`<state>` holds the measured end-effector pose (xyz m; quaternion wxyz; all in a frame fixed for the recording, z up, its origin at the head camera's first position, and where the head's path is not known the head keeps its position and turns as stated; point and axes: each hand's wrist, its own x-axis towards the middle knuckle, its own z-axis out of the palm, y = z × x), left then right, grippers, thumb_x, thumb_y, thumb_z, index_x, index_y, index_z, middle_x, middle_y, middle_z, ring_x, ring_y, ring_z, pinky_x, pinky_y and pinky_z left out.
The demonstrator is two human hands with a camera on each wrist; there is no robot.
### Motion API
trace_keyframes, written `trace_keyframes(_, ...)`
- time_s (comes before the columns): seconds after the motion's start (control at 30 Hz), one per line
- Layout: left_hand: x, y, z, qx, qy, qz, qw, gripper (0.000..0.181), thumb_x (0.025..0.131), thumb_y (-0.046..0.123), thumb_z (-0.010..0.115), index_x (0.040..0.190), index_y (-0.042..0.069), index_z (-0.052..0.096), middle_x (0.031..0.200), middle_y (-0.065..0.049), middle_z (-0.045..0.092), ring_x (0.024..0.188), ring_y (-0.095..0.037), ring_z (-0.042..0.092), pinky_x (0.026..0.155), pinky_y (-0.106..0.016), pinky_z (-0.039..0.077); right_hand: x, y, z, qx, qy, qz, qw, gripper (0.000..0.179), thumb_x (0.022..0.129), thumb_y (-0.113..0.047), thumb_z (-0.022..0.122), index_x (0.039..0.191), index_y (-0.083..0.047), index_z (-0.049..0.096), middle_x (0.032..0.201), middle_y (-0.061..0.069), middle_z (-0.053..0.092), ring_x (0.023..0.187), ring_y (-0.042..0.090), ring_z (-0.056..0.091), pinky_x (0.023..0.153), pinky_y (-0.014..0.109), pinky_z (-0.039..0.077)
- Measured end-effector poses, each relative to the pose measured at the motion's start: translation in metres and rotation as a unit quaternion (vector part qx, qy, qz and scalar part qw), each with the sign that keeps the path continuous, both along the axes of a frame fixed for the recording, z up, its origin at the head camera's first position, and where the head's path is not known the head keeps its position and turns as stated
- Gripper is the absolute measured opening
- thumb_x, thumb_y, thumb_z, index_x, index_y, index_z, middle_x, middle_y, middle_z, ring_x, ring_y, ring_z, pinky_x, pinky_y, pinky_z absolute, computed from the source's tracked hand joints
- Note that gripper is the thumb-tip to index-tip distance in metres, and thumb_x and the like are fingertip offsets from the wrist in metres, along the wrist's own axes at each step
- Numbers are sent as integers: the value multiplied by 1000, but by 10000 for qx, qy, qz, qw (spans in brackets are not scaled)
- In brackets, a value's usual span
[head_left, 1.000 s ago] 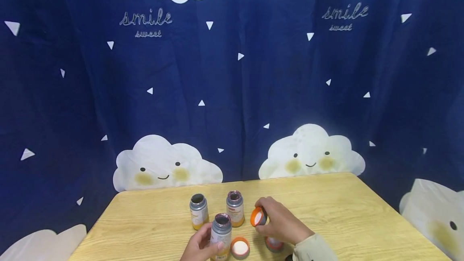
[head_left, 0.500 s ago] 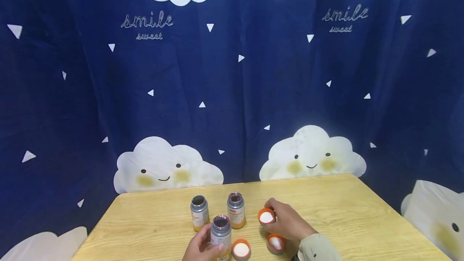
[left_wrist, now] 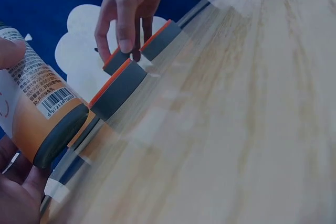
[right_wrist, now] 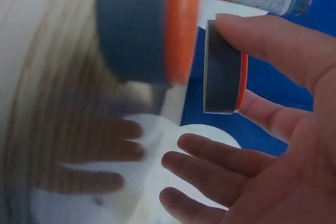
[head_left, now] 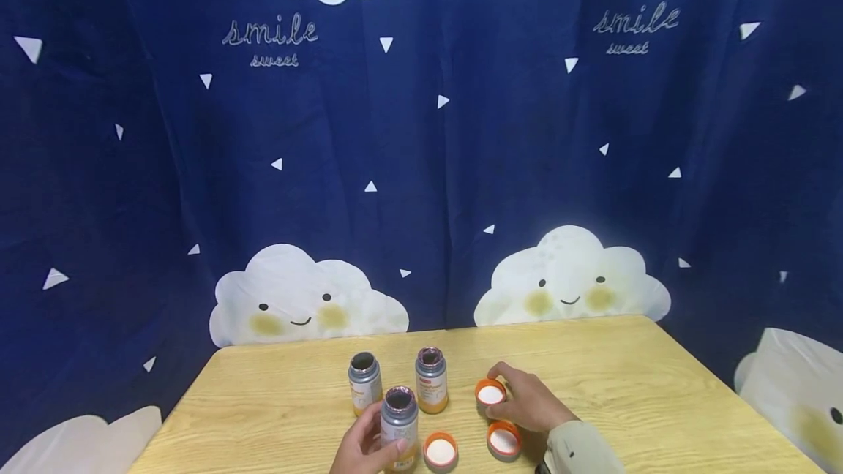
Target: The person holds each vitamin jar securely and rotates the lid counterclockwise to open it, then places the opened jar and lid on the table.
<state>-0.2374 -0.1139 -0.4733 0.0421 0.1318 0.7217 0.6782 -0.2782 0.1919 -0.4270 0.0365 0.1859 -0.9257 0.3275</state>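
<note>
My left hand [head_left: 358, 445] grips an uncapped grey-and-orange bottle [head_left: 399, 426] upright at the table's near side, thumb across its front. In the left wrist view the bottle's barcode label [left_wrist: 55, 100] faces the camera. My right hand [head_left: 530, 402] pinches a grey cap [head_left: 490, 393] between thumb and index finger, its orange rim and white lining facing up. The right wrist view shows this pinched cap [right_wrist: 223, 72] low over the tabletop, the other fingers spread. A second upturned cap [head_left: 504, 440] lies just in front of it. A third cap [head_left: 440, 451] sits beside the held bottle.
Two more uncapped bottles stand behind the left hand: one bottle [head_left: 365, 386] at left, another bottle [head_left: 432, 384] to its right. All of this is on a light wooden table [head_left: 632, 386]. A dark blue curtain [head_left: 421, 137] with cloud prints hangs behind it.
My right hand has moved right and turned the pinched cap from tilted sideways to opening upward, down near the tabletop. The left hand keeps its grip on the bottle, nearly still.
</note>
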Motion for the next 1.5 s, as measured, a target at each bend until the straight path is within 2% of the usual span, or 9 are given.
trace_keyframes(0.17,4,-4,0,12,-52,16,10000,66,85,25,74,140,3,44,129,-17,57,119,-31,54,101,-47,43,-4,2,-1,218,-71,-186,9996,45,74,-20,82,111,-13,57,89,1,62,78,20,51,70,40,44)
trace_keyframes(0.37,10,-16,2,136,-122,291,9994,64,84,26,75,138,6,47,129,-15,58,119,-31,54,100,-48,43,-11,0,2,544,30,-609,9967,48,69,-24,85,109,-18,60,95,4,62,81,21,53,72,42,46)
trace_keyframes(0.6,15,-34,1,186,-142,567,9981,64,83,22,75,136,2,46,124,-16,59,113,-29,57,95,-44,47,-12,-1,-2,635,89,-933,9936,47,67,-27,86,107,-20,61,83,-1,60,78,21,52,70,42,45)
trace_keyframes(0.8,17,-44,3,-37,-156,819,9965,68,83,23,75,137,-1,42,123,-16,59,112,-28,56,97,-44,45,-13,-5,-5,682,173,-874,9937,46,68,-29,85,108,-21,62,82,-3,61,77,20,53,69,43,45)
trace_keyframes(1.03,15,-47,8,-6,7,1299,9915,65,82,20,76,134,0,43,119,-16,59,107,-25,58,86,-25,48,-17,-15,0,849,274,-909,9919,47,68,-31,85,108,-22,63,86,2,61,75,22,54,62,44,44)
trace_keyframes(1.1,14,-46,7,22,75,1358,9907,64,81,18,76,134,0,44,120,-16,58,107,-25,57,85,-23,48,-17,-15,-1,931,270,-943,9908,46,67,-32,84,108,-22,63,87,2,62,76,22,55,63,44,44)
trace_keyframes(1.37,12,-43,-2,-86,216,1392,9900,65,79,13,76,133,-3,42,118,-18,58,104,-25,58,85,-27,48,-12,-9,-7,1212,164,-1021,9872,45,67,-30,84,107,-22,64,86,-1,65,70,19,53,61,44,44)
trace_keyframes(1.5,11,-40,-3,-150,185,1362,9904,66,80,15,77,133,-2,42,119,-17,58,106,-26,58,88,-33,48,-10,-6,-6,1201,57,-1102,9866,49,66,-32,84,108,-20,63,84,-2,64,70,20,54,64,46,44)
